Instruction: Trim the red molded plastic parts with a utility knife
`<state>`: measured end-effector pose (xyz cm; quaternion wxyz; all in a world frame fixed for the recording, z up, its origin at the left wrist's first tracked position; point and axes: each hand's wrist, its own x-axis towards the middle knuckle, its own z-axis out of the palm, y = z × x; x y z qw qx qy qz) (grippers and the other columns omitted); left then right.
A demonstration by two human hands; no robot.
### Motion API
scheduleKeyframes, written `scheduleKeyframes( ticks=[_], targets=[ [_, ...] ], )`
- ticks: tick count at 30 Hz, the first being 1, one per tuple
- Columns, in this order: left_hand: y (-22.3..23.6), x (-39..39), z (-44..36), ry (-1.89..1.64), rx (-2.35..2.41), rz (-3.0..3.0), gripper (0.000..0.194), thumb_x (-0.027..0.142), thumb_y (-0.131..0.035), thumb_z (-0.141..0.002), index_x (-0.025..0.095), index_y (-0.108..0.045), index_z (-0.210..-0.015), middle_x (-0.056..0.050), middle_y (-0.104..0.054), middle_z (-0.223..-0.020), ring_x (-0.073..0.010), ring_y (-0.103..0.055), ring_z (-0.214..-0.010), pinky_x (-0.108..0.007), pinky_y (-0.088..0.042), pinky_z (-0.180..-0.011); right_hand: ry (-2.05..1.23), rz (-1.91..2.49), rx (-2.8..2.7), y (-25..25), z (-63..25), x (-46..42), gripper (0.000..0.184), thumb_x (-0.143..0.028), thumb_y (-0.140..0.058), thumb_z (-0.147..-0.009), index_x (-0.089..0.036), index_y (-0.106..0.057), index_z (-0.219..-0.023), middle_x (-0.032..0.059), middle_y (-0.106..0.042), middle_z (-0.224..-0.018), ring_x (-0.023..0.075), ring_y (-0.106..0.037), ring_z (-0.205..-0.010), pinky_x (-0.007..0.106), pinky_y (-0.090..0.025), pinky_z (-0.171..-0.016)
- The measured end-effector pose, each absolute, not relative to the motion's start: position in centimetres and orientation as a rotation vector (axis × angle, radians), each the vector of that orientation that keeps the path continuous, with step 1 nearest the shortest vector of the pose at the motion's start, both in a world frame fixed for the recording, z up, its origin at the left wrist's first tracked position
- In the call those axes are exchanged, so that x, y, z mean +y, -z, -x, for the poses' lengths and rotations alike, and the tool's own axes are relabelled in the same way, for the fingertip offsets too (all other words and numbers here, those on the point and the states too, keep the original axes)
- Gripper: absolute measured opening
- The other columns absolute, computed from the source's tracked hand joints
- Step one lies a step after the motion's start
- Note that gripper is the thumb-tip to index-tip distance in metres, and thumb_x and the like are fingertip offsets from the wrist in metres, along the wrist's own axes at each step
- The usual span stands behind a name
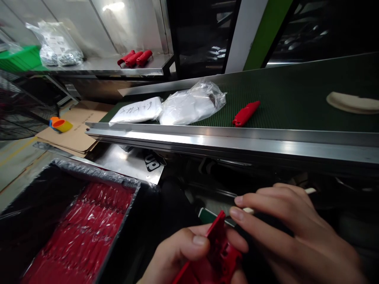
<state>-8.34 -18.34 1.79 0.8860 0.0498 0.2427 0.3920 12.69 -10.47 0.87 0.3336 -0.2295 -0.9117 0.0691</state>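
Observation:
My left hand (174,254) grips a red moulded plastic part (220,248) low in the view, with the thumb pressed on its side. Its lower end runs out of the picture. My right hand (296,232) is close to the right of that part, its fingertips almost at the red plastic. A thin cream-coloured stick (309,191) passes between its fingers, and the right hand appears to hold it. Just behind the red part lies a small green-and-white item (209,215), partly hidden by my hands.
A green conveyor belt (296,106) with steel side rails carries white bags (192,104), a red part (246,113) and a cream curved piece (352,103). At lower left, a black bin (74,221) holds red parts under clear film. Several red parts (135,58) lie on a steel shelf behind.

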Motion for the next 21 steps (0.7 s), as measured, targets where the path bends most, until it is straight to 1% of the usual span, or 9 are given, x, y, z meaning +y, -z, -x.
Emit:
scheduleKeyframes(
  ticks=[4,7,10,12,13,14,16,18,21],
  targets=[
    [-1.2,-18.8,8.0,-0.832,0.529,-0.034,0.036,0.037,-0.061,-0.074,0.006,-0.07,-0.091,-0.012,-0.065,-0.074,-0.012,-0.055,-0.056,-0.021,-0.033,-0.051,-0.257,0.596,-2.308,-0.8,-12.1,-11.0,0.043,-0.002,-0.051,-0.085,-0.026,-0.064,-0.119,0.0044,-0.066,-0.111,0.0232,-0.06,-0.102,0.046,-0.043,-0.094],
    [-1.5,-18.7,7.8,-0.862,0.551,-0.024,0.034,0.034,-0.057,-0.072,0.007,-0.072,-0.087,-0.01,-0.064,-0.068,-0.0127,-0.055,-0.056,-0.021,-0.031,-0.052,-0.263,0.595,-2.273,-0.8,-12.4,-11.0,0.043,0.0,-0.048,-0.088,-0.027,-0.065,-0.118,0.0042,-0.066,-0.11,0.0228,-0.059,-0.102,0.049,-0.039,-0.096],
    [-2.1,-18.3,8.0,-0.707,0.637,-0.113,0.037,0.03,-0.06,-0.062,0.007,-0.074,-0.088,-0.008,-0.061,-0.068,-0.0124,-0.05,-0.058,-0.022,-0.031,-0.054,-0.247,0.624,-2.304,-1.1,-13.7,-10.1,0.051,-0.003,-0.051,-0.087,-0.028,-0.058,-0.131,0.0058,-0.063,-0.113,0.0244,-0.059,-0.102,0.048,-0.041,-0.092],
    [-2.4,-18.2,8.2,-0.595,0.674,-0.153,0.04,0.028,-0.06,-0.056,0.008,-0.075,-0.087,-0.007,-0.058,-0.07,-0.013,-0.047,-0.06,-0.022,-0.028,-0.053,-0.18,0.653,-2.292,-1.3,-14.4,-9.5,0.061,-0.004,-0.054,-0.085,-0.03,-0.051,-0.14,0.007,-0.061,-0.115,0.0237,-0.061,-0.098,0.043,-0.044,-0.084],
    [-2.4,-18.3,8.3,-0.581,0.685,-0.155,0.041,0.029,-0.06,-0.056,0.008,-0.075,-0.087,-0.007,-0.057,-0.07,-0.0132,-0.047,-0.061,-0.022,-0.027,-0.052,-0.164,0.672,-2.267,-1.5,-14.5,-9.4,0.063,-0.004,-0.056,-0.084,-0.031,-0.05,-0.141,0.007,-0.061,-0.114,0.0225,-0.061,-0.095,0.04,-0.046,-0.079],
    [-2.3,-18.3,8.4,-0.592,0.68,-0.149,0.041,0.03,-0.06,-0.057,0.007,-0.075,-0.088,-0.008,-0.058,-0.07,-0.0132,-0.047,-0.06,-0.022,-0.026,-0.051,-0.182,0.708,-2.22,-1.6,-14.4,-9.4,0.061,-0.004,-0.057,-0.085,-0.031,-0.053,-0.138,0.0064,-0.062,-0.114,0.0211,-0.062,-0.094,0.037,-0.047,-0.075],
    [-2.0,-18.4,8.5,-0.658,0.647,-0.11,0.042,0.034,-0.06,-0.063,0.006,-0.074,-0.091,-0.009,-0.059,-0.069,-0.012,-0.048,-0.057,-0.022,-0.026,-0.051,-0.329,0.769,-2.103,-1.9,-13.5,-10.0,0.05,-0.005,-0.058,-0.085,-0.028,-0.059,-0.129,0.0052,-0.062,-0.112,0.018,-0.062,-0.094,0.03,-0.051,-0.071],
    [-1.5,-18.6,8.5,-0.716,0.576,-0.079,0.04,0.035,-0.06,-0.07,0.005,-0.073,-0.094,-0.009,-0.062,-0.067,-0.0106,-0.048,-0.053,-0.021,-0.029,-0.051,-0.551,0.822,-2.062,-2.4,-12.1,-10.8,0.041,-0.009,-0.059,-0.087,-0.023,-0.058,-0.125,0.0049,-0.06,-0.112,0.0139,-0.062,-0.092,0.022,-0.053,-0.069],
    [-0.8,-18.7,8.4,-0.794,0.556,-0.03,0.036,0.034,-0.063,-0.072,0.004,-0.072,-0.089,-0.01,-0.065,-0.066,-0.0105,-0.053,-0.052,-0.019,-0.035,-0.052,-0.78,0.762,-2.16,-3.1,-10.5,-11.4,0.031,-0.009,-0.055,-0.089,-0.02,-0.058,-0.118,0.003,-0.061,-0.104,0.0083,-0.063,-0.082,0.014,-0.054,-0.067]
  ],
)
